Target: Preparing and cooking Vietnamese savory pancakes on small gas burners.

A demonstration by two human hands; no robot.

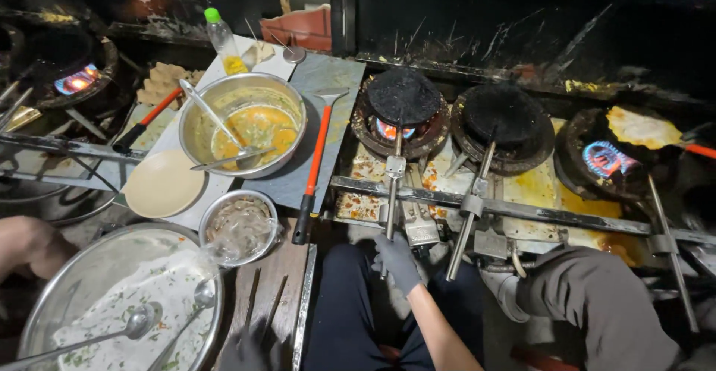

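The right hand (pixel 396 261), in a dark glove, is closed around the long metal handle (pixel 392 192) of a small round pan (pixel 403 96). The pan is blackened and crusted, and sits on the leftmost of three burners with flame (pixel 389 129) showing beneath it. The left hand (pixel 250 352), also gloved, is at the bottom edge; I cannot tell whether it is open or closed.

Dim, sooty scene, burner flames glowing, edges bowed, slight blur.

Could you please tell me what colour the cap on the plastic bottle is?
Green; the bottle shows in the head view.
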